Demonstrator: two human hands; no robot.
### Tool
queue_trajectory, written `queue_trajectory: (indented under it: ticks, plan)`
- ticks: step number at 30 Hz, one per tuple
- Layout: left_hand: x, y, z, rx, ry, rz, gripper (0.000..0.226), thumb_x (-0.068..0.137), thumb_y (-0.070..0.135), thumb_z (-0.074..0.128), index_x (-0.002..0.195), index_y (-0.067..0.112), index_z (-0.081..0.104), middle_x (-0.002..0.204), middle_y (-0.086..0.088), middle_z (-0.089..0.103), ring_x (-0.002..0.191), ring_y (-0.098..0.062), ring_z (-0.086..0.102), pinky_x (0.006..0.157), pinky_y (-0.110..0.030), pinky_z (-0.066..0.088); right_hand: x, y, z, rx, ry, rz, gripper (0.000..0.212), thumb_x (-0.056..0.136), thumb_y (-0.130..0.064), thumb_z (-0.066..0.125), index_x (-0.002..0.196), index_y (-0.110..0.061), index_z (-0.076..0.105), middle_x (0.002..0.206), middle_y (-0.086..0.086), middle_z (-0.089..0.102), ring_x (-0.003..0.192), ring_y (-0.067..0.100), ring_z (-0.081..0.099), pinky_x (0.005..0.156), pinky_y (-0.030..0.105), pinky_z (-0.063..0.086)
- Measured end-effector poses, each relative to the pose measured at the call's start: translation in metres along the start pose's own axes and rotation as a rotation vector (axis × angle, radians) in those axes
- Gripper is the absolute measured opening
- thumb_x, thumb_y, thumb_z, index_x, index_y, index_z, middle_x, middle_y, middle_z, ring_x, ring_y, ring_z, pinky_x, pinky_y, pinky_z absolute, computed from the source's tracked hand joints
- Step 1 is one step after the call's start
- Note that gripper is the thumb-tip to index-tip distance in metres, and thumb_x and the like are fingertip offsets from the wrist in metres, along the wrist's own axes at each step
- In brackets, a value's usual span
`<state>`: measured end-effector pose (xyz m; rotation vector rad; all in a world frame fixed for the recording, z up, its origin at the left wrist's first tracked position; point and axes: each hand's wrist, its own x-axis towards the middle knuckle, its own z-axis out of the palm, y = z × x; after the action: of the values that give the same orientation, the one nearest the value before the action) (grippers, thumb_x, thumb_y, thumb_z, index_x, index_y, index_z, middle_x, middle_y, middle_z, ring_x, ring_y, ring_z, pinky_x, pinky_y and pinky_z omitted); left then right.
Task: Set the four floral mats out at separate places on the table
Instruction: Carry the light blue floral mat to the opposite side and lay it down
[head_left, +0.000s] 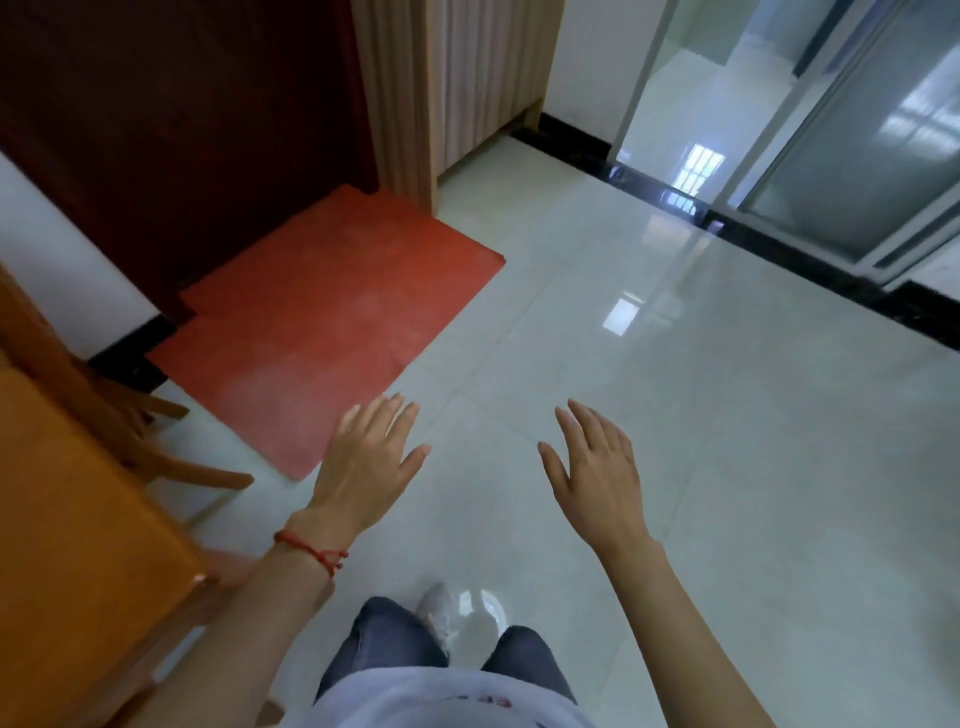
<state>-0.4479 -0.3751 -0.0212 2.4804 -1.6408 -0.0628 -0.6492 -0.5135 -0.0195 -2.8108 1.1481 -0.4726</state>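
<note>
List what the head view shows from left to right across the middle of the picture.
Orange wooden table → red floor mat → left hand → right hand → bare glossy floor tiles. No floral mats are in view.

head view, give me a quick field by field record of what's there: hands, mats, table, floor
left hand: held out over the floor, fingers straight, holds nothing
right hand: held out over the floor, fingers straight, holds nothing
floral mats: none in view
table: orange wooden table at the left edge, only a corner shows
wrist: red string bracelet on the left wrist
floor: pale glossy tiles, red floor mat by the dark door
other: wooden chair legs beside the table
</note>
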Motion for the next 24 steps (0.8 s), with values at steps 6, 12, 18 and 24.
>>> queue_trajectory:
  ticks: [6,12,18,24]
  plan:
    - [0.06,-0.044,-0.008,-0.022,-0.011,-0.123,0.059,0.092,0.046,0.028,0.118,0.003,0.06,0.12,-0.017,0.063,0.11,-0.034,0.06,0.089,-0.05,0.048,0.093,-0.014,0.025,0.016,0.02,-0.108,0.053,0.095,-0.043,0.026,0.115,-0.007,0.06,0.119,0.011,0.063,0.109,0.028,0.059,0.093,0.036,0.044]
    - [0.114,-0.086,-0.007,-0.036,-0.022,-0.299,0.063,0.094,0.049,0.023,0.12,0.003,0.058,0.121,-0.018,0.062,0.11,-0.035,0.059,0.09,-0.049,0.049,0.196,-0.027,0.057,0.067,0.014,-0.261,0.048,0.093,-0.041,0.033,0.116,-0.008,0.059,0.12,0.011,0.062,0.111,0.027,0.056,0.096,0.035,0.038]
    - [0.159,-0.119,-0.013,-0.041,-0.009,-0.512,0.072,0.095,0.052,0.012,0.12,0.004,0.058,0.121,-0.017,0.062,0.112,-0.033,0.058,0.091,-0.044,0.047,0.295,-0.047,0.084,0.119,-0.021,-0.462,0.046,0.091,-0.039,0.038,0.114,-0.007,0.061,0.12,0.011,0.062,0.11,0.026,0.057,0.092,0.038,0.046]
    - [0.172,-0.15,-0.026,-0.034,0.034,-0.691,0.068,0.095,0.052,0.016,0.123,0.004,0.056,0.124,-0.017,0.06,0.115,-0.033,0.056,0.093,-0.048,0.048,0.36,-0.086,0.11,0.249,-0.018,-0.676,0.037,0.088,-0.031,0.047,0.111,-0.005,0.06,0.12,0.012,0.062,0.111,0.024,0.05,0.091,0.039,0.045]
